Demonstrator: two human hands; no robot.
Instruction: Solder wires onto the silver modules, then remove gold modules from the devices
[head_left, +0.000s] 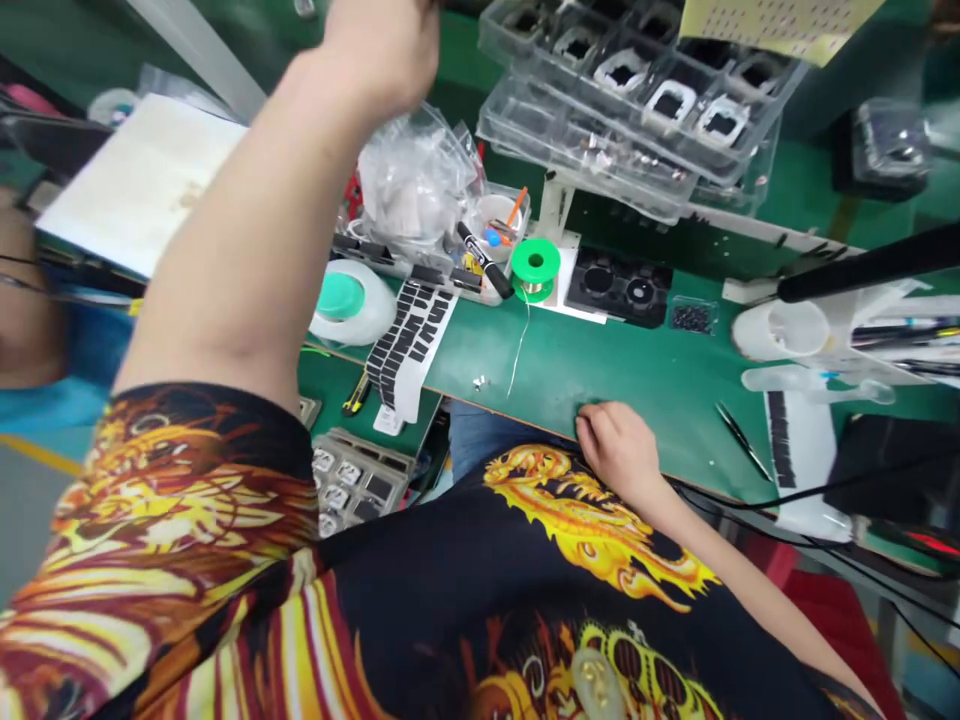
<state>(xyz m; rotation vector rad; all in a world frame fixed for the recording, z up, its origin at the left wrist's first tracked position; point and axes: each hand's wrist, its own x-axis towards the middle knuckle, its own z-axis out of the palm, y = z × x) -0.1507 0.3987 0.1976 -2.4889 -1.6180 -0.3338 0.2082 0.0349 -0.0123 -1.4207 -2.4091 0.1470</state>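
My left hand point(390, 50) is raised at the top of the view, above a heap of clear plastic bags point(424, 185). The top edge cuts off its fingers, so what they hold, if anything, is hidden. On the front edge of the green bench point(600, 365) rests my right hand point(619, 447), its fingers curled in, with nothing visible in them. A green solder spool point(535, 262) stands behind it, a strand of wire trailing onto the bench. A few tiny pale pieces point(480, 382) lie near that strand. To the right are tweezers point(742, 440).
Stacked clear compartment trays point(637, 110) with metal parts stand at the back. A white bottle with a green cap point(352, 303), black-label sheets point(412, 345) and a black marker point(484, 260) sit left. A white cup point(780, 330) is right. Another person's arm point(26, 290) shows far left.
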